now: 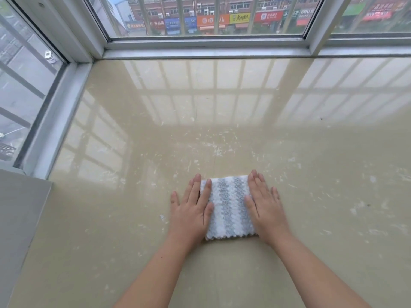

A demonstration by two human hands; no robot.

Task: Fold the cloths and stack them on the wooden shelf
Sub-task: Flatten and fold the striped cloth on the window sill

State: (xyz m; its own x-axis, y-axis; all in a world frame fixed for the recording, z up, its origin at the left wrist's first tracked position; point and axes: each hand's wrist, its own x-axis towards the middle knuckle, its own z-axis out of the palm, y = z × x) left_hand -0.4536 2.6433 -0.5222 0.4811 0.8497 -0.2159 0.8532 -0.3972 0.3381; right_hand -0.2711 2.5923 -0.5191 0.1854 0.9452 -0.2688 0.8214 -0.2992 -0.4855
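Cloth lies on the beige sill, centre-near, well short of the window. It's a folded grey-and-white striped rectangle. Long axis runs near-to-far, stripes go the same way, and there's a scalloped edge at the near end.

Key relation: the cloth sits directly between the two hands, w/ each hand overlapping one long edge. Left hand covers the left edge, fingers straight and pointing far. Its inner fingers are on fabric; the rest of the hand is on the sill just left of it. Right hand mirrors this on the right edge, thumb side on the cloth, outer fingers off on the sill. Neither is nearer, as both touch it. Both hands are flat and relaxed, pressing down, nothing grasped.

Forearms come in from the near edge, angled slightly inward; wrists low, palms down.

Judgement: this looks like the smoothing press after a fold. Layer count can't be read from above; a dark sliver at the far-left corner may be an under-layer. Next is prob. a pick-up. W/ the hands already on the long edges, sliding fingers under both sides would keep the fold together. No wooden shelf in view, so the carry likely means turning away.
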